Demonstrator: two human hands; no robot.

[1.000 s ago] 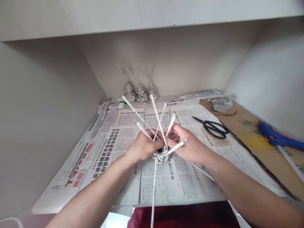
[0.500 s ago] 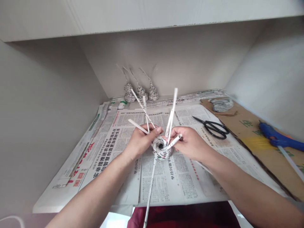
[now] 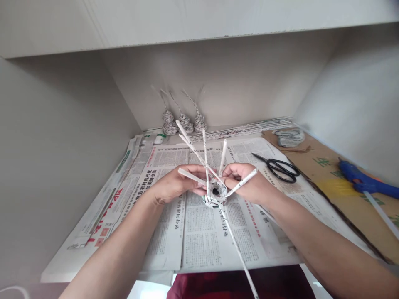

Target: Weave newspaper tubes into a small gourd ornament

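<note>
Between my hands is a small round piece woven from rolled newspaper strips (image 3: pixel 215 195), with a dark hole in its middle. Several white paper tubes (image 3: pixel 223 153) stick up and outward from it, and one long tube (image 3: pixel 238 245) runs down toward me past the table's front edge. My left hand (image 3: pixel 183 180) grips the woven piece from its left side, fingers behind the tubes. On the far right side, my right hand (image 3: pixel 245 178) pinches at the rim, where the fingertips are partly hidden by a tube.
Newspaper (image 3: pixel 165 241) covers the table. Black scissors (image 3: pixel 280 168) lie to the right, beside cardboard (image 3: pixel 324 166) bearing a blue glue gun (image 3: pixel 364 178) and a grey cloth (image 3: pixel 289 137). Behind stand three woven gourd shapes (image 3: pixel 184 123) and a bundle of paper tubes (image 3: pixel 246 128).
The woven piece has turned and shifted slightly right. Its long tube has swung from lower left to lower right, and the upright tubes lean differently. My left hand has changed its hold.
</note>
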